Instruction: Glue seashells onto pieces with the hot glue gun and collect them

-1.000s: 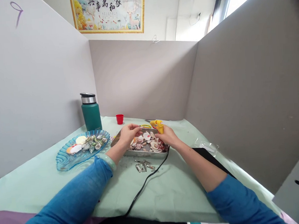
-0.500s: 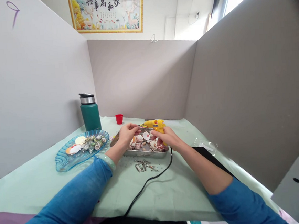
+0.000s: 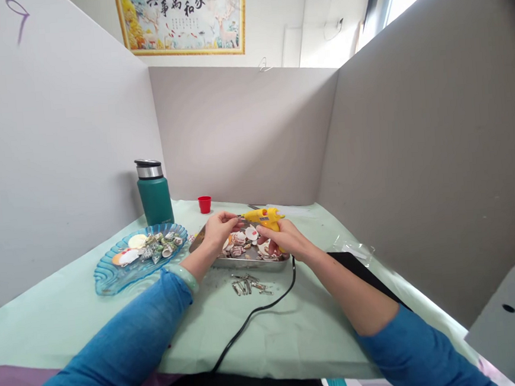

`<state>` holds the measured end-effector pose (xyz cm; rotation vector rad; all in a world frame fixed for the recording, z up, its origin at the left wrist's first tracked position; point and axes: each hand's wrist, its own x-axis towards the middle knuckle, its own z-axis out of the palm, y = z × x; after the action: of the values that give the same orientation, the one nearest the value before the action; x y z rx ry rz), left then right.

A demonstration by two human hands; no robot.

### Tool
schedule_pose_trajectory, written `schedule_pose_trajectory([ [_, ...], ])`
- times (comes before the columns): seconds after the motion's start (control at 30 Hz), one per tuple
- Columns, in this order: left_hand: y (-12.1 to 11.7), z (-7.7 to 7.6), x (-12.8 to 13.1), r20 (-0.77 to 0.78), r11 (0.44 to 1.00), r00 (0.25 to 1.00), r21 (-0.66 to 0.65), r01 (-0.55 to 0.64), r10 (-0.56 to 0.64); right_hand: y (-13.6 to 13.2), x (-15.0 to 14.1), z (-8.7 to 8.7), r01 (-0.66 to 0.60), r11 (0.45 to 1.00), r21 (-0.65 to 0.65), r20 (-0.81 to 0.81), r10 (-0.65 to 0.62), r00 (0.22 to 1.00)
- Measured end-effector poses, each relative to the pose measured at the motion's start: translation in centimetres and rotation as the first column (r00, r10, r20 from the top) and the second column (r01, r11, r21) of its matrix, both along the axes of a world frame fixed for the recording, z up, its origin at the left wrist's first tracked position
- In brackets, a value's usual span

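Note:
My right hand [image 3: 283, 238] is wrapped round the handle of a yellow hot glue gun [image 3: 263, 217], whose nozzle points left. At that nozzle, my left hand [image 3: 220, 228] has its fingers pinched together; what they hold is too small to make out. Both hands are above a metal tray [image 3: 249, 263] of seashells [image 3: 252, 235]. A black cord [image 3: 253, 312] runs from the glue gun's handle down to the table's front edge. Several small metal clips [image 3: 249, 284] lie on the cloth in front of the tray.
To the left is a blue shell-shaped dish [image 3: 112, 276] with more shells [image 3: 155, 247]. Behind it stands a green bottle [image 3: 154, 195], and a red cup [image 3: 205, 205] is farther back. Clear plastic packaging [image 3: 355, 249] lies at right. Grey panels [image 3: 247, 128] enclose the table.
The glue gun has shifted slightly left, its nozzle nearer the fingers of my left hand. My left hand stays almost where it was.

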<state>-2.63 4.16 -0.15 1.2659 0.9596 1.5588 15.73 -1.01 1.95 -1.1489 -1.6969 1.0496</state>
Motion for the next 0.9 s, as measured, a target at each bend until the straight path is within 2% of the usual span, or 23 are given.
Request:
schedule_pose_trajectory([
  [0.5,-0.05,0.11,-0.06,0.023,1.0,1.0,-0.012,0.007,-0.006,0.02,0.06,-0.1,0.021,0.999,0.027,0.02,-0.022,1.0],
  [0.9,-0.08,0.03,-0.07,0.023,0.999,0.999,0.037,0.032,-0.033,-0.07,-0.16,-0.01,0.01,0.999,0.053,0.021,-0.012,1.0],
])
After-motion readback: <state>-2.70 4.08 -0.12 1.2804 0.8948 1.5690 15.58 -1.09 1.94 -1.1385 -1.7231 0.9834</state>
